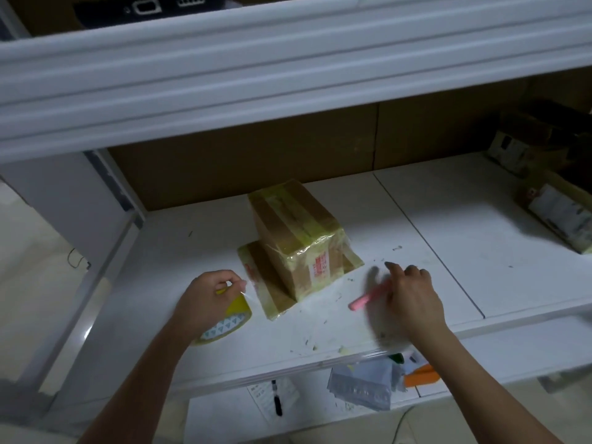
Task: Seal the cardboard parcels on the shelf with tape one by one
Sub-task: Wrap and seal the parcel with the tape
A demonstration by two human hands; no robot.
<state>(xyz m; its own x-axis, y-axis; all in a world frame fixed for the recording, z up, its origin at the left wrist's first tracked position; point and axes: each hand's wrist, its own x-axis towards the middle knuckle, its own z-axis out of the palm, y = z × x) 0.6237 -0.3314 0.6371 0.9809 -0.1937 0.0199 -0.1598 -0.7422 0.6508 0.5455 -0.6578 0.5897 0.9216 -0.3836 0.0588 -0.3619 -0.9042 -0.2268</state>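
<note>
The left hand (pixel 208 293) holds the tape roll (pixel 226 325), its fingers pinching the loose clear end of the tape near the flat parcel (pixel 256 277). The right hand (pixel 411 299) is blurred; its fingers seem curled around a pink cutter (pixel 368 299), just beside the parcels.

The upper parcel (pixel 298 238) stands on the flat one and already carries yellowish tape on its top and sides, so it looks sealed or nearly sealed. The flat one shows tape along its edges too. Probably only cutting remains here, then other parcels (pixel 557 216) at the far right, which are too dark to judge.

The white shelf (pixel 448 219) is scratched and dotted with small tape scraps. Another shelf board (pixel 224 75) hangs above, with brown cardboard behind. Below lie papers, a marker (pixel 277 398) and an orange tool (pixel 421 376).
</note>
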